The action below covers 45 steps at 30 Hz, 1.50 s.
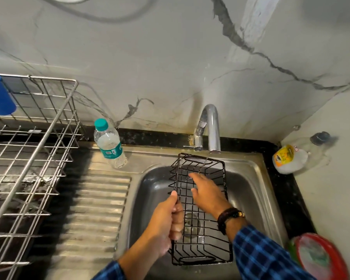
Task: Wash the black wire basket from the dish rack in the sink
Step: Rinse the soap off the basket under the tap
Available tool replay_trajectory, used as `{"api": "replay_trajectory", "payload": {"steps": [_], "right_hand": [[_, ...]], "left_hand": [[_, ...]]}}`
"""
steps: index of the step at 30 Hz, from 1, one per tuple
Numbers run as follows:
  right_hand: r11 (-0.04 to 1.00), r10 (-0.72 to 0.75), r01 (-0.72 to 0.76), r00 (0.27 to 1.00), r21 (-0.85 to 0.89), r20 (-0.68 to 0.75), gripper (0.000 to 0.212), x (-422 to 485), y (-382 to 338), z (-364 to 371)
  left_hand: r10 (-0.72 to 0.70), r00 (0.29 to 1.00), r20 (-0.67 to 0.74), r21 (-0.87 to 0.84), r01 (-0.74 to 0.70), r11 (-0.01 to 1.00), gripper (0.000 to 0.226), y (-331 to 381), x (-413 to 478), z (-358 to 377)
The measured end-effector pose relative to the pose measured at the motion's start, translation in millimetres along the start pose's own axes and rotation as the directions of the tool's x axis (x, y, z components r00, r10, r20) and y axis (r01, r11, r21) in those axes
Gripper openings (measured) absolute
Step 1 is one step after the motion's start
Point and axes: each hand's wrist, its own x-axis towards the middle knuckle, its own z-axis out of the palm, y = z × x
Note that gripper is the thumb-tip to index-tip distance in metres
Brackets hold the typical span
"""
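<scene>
The black wire basket is held above the stainless steel sink, its long axis running near to far and its far end under the chrome tap. A thin stream of water is seen falling onto that far end.

The basket's left rim is gripped by the left hand, fingers curled round the wire. The right hand is laid inside the basket with fingers extended against the wires, gripping nothing. A dark beaded bracelet is worn on the right wrist.

The 2 hands are apart.

A steel dish rack stands at left, and a plastic water bottle is set beside the sink's far left corner.
</scene>
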Motion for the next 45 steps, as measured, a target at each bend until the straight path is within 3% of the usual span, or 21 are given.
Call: {"api": "replay_trajectory", "payload": {"steps": [4, 7, 9, 13, 15, 18, 22, 25, 28, 30, 33, 39, 45], "right_hand": [[0.999, -0.005, 0.018, 0.968, -0.049, 0.25, 0.074, 1, 0, -15], [0.992, 0.011, 0.035, 0.936, -0.123, 0.352, 0.082, -6, -7, -21], [0.992, 0.006, 0.044, 0.922, -0.12, 0.386, 0.081, -18, -14, -23], [0.993, 0.08, -0.032, 0.883, -0.111, 0.463, 0.07, -49, -25, -31], [0.983, 0.152, -0.089, 0.889, -0.162, 0.431, 0.053, -62, -26, -30], [0.981, 0.174, -0.152, 0.966, -0.124, 0.193, 0.019, -68, -29, -32], [0.953, 0.194, -0.142, 0.964, -0.267, 0.181, 0.018, -46, -30, -36], [0.964, 0.165, -0.12, 0.969, -0.236, 0.181, 0.019, -29, -30, -37], [0.983, 0.079, -0.081, 0.997, -0.164, -0.014, 0.014, -23, -31, -41], [0.98, -0.087, 0.068, 0.992, -0.185, -0.093, 0.025, -23, -33, -40], [0.954, -0.237, 0.231, 0.971, -0.192, -0.014, 0.024, -20, -39, -43], [0.916, 0.003, -0.036, 0.997, -0.4, -0.082, 0.043, -8, -31, -61], [0.853, 0.11, 0.024, 0.968, -0.521, 0.225, 0.078, -13, -25, -53]], "left_hand": [[0.047, 0.999, -0.026, -0.01, -0.047, 0.999, 0.053, -9, 1, -2], [0.084, 0.996, -0.025, -0.131, -0.086, 0.988, 0.054, -7, 3, 1], [0.128, 0.991, -0.028, -0.189, -0.131, 0.973, 0.051, -2, 6, 3], [0.205, 0.979, 0.004, -0.146, -0.202, 0.968, 0.051, 0, 6, 1], [0.238, 0.971, 0.026, -0.128, -0.233, 0.964, 0.051, -2, 2, -1], [0.299, 0.953, 0.056, -0.163, -0.286, 0.944, 0.048, 1, 0, -3], [0.368, 0.926, 0.089, -0.263, -0.334, 0.905, 0.045, 12, 5, -2], [0.429, 0.897, 0.104, -0.25, -0.394, 0.885, 0.045, 18, 12, -4], [0.482, 0.874, 0.061, -0.317, -0.441, 0.84, 0.048, 24, 19, -4], [0.497, 0.868, 0.021, -0.402, -0.448, 0.799, 0.051, 29, 24, -2], [0.492, 0.87, -0.032, -0.502, -0.44, 0.745, 0.055, 33, 28, 2], [0.421, 0.9, -0.114, -0.62, -0.396, 0.677, 0.058, 27, 30, 18], [0.437, 0.892, -0.12, -0.57, -0.422, 0.705, 0.056, 27, 34, 39]]}}
